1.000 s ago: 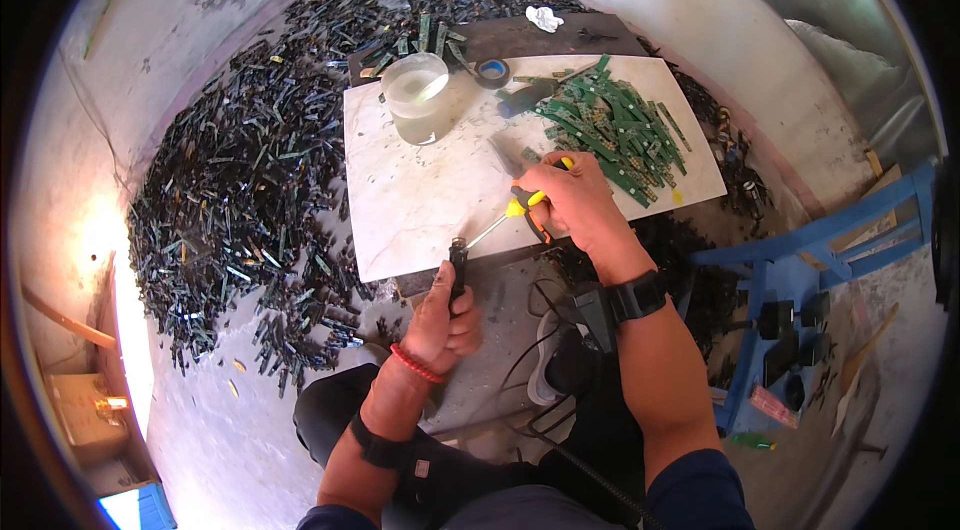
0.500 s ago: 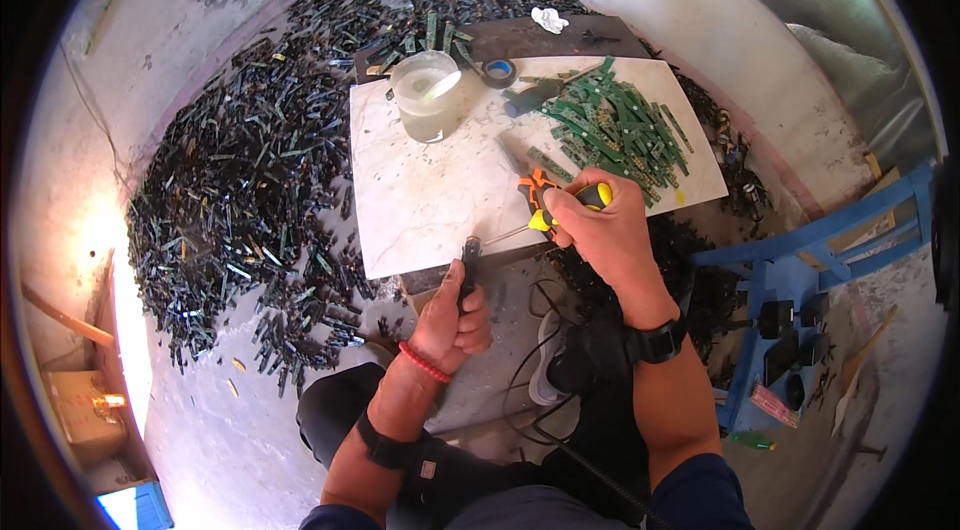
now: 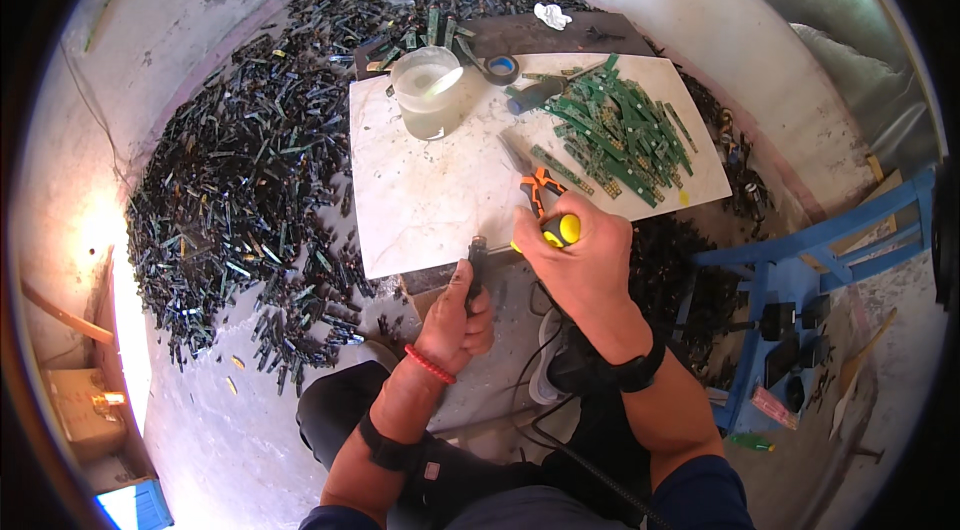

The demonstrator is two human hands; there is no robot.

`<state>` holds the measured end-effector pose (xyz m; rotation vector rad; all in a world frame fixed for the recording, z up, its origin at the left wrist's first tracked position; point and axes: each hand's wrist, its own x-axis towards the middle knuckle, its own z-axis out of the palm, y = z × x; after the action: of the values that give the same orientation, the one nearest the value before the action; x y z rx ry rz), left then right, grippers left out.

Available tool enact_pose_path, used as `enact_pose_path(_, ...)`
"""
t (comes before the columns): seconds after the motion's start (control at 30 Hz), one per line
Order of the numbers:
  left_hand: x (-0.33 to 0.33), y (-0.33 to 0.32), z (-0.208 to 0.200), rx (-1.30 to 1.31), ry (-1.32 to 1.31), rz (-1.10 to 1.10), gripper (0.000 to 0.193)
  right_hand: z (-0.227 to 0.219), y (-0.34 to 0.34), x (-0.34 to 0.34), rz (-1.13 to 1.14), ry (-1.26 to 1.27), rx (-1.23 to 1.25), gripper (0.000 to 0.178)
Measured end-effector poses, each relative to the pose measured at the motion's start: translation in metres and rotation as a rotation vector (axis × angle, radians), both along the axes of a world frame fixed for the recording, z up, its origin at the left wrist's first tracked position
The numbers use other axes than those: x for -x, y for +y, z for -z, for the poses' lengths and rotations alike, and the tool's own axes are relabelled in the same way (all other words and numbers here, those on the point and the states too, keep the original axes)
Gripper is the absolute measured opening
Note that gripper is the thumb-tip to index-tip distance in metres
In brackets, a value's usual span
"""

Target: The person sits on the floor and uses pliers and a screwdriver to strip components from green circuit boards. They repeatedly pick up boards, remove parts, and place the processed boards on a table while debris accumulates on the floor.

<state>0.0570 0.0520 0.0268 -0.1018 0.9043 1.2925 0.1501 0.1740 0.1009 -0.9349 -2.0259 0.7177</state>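
Note:
My left hand [image 3: 455, 322] is wrapped round a slim black stick-shaped piece [image 3: 477, 265], thumb along its side, its top end pointing up near the board's front edge. My right hand [image 3: 585, 255] grips a screwdriver with a yellow and black handle [image 3: 562, 230], just right of that piece. The screwdriver's shaft does not show clearly, so I cannot tell whether it touches the piece. Just beyond my right hand, pliers with orange and black handles [image 3: 535, 185] lie on the white board [image 3: 420, 205].
A heap of green circuit-board strips [image 3: 620, 135] covers the board's right side. At the back stand a clear plastic tub [image 3: 428, 115] and a tape roll [image 3: 501, 69]. Dark strips [image 3: 250, 150] pile over the floor at left. A blue chair [image 3: 760, 330] is at right.
My right hand has shifted down and left, turning the screwdriver so its handle end faces up more and its shaft is less visible. The black piece has moved slightly right in my left hand.

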Motion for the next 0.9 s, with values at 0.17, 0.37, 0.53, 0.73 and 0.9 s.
enact_pose_path(0.17,-0.001,0.001,0.003,-0.013,0.010,-0.006,0.051,0.009,-0.001,0.003,0.054,0.096,0.073,0.027)
enact_pose_path(0.37,0.000,0.001,0.006,0.014,-0.055,0.036,0.052,0.003,0.004,-0.001,0.153,0.103,0.198,0.026)
enact_pose_path(0.53,-0.003,0.003,0.004,0.038,0.045,0.048,0.052,-0.002,-0.015,0.002,0.025,0.077,-0.142,0.034)
enact_pose_path(0.73,-0.006,0.004,0.009,0.046,0.106,0.029,0.052,0.009,-0.004,0.002,0.037,0.121,-0.057,0.026)
enact_pose_path(0.9,-0.002,0.003,0.007,-0.009,0.000,-0.054,0.052,0.020,0.016,0.000,0.172,0.342,0.529,0.027)
